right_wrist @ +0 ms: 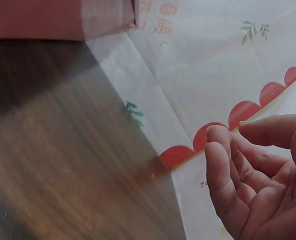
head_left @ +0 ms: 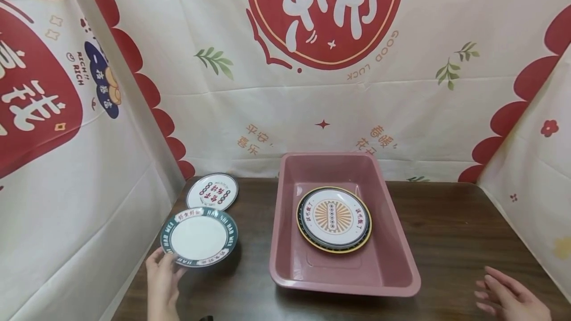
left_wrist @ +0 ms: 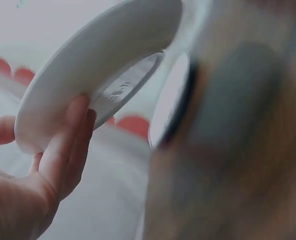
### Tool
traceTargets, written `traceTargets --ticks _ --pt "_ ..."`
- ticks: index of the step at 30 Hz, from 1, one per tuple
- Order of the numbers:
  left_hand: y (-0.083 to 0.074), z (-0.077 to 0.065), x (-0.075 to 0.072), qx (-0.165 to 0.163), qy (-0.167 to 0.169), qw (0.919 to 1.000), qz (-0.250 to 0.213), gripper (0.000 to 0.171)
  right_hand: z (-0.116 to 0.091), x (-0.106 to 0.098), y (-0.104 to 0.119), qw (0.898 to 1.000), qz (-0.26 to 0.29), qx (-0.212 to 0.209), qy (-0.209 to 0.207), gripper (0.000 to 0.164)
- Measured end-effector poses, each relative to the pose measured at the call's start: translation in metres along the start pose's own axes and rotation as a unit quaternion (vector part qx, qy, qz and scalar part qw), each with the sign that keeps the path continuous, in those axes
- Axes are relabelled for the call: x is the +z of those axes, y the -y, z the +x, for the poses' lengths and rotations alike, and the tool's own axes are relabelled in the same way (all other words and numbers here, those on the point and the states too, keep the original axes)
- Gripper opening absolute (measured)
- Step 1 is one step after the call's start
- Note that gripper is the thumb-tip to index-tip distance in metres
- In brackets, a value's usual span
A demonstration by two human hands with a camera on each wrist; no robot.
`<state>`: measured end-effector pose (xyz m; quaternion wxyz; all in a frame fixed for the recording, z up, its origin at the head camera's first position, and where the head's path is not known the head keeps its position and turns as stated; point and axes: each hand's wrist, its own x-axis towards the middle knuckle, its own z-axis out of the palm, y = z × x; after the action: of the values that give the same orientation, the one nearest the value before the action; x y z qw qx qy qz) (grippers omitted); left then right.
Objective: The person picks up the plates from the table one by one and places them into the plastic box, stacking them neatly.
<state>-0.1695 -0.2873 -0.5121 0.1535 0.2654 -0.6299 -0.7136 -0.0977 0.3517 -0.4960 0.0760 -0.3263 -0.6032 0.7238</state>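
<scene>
My left hand (head_left: 163, 277) grips the near-left rim of a plate (head_left: 199, 237) with a green lettered border, raised over the table's left side. In the left wrist view, fingers spread under the plate's pale underside (left_wrist: 63, 90) and the thumb is at its edge. Behind it on the table lies a white plate (head_left: 212, 189) with red and black lettering, partly overlapped by the held one. A pink basin (head_left: 339, 274) stands mid-table with stacked plates (head_left: 333, 218) inside, the top one bearing an orange sunburst. My right hand (head_left: 513, 295) hovers at the right, fingers loosely curled around nothing.
The dark wooden table (head_left: 450, 232) reaches the printed cloth (head_left: 285, 108) hung along its back. Cloth walls also enclose the left and right sides. A small black object (head_left: 206, 318) shows at the bottom edge.
</scene>
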Motion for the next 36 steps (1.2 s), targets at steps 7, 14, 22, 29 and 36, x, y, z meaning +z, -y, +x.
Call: traceTargets --ticks 7,14,22,29,36 --pt "-0.055 -0.042 0.065 0.005 0.047 0.9857 -0.162 0.033 -0.017 0.034 0.026 0.992 -0.009 -0.100 0.071 0.015" --pt "-0.076 -0.055 0.131 0.020 0.115 0.9545 -0.274 0.027 -0.027 0.102 0.063 0.963 -0.047 -0.195 0.182 0.015" --pt "-0.080 -0.066 0.194 0.000 0.219 0.9407 -0.260 0.033 -0.022 0.172 0.088 0.923 -0.225 -0.231 0.212 0.050" --pt "-0.066 -0.068 0.235 -0.033 0.281 0.9424 -0.179 0.035 -0.007 0.206 0.082 0.930 -0.178 -0.164 0.276 0.064" --pt "-0.060 -0.073 0.249 -0.028 0.286 0.9489 -0.130 0.033 -0.003 0.210 0.073 0.951 -0.125 -0.128 0.253 0.066"
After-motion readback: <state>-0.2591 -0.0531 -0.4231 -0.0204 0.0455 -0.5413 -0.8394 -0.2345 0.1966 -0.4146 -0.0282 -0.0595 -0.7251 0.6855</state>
